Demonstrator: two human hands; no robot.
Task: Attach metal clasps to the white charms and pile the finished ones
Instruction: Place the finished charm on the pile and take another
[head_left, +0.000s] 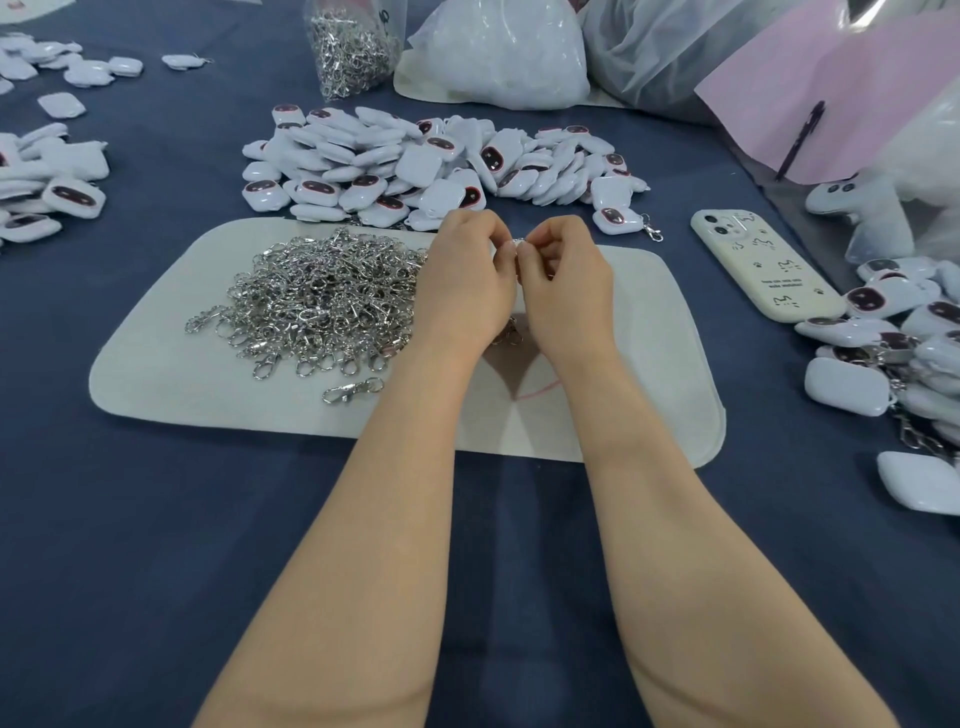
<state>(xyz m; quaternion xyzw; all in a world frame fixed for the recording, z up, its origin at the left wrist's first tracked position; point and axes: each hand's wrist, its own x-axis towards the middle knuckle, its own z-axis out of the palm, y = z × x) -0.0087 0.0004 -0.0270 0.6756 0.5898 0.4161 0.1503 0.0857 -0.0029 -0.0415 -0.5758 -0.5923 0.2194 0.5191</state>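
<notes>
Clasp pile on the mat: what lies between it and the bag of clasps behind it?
In the head view, a heap of white charms lies between the clasp pile and the bag.

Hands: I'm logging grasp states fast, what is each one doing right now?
Left hand: fingers curled, pinching a small metal clasp.
Right hand: fingers curled, pinching the same clasp from the other side.
</notes>
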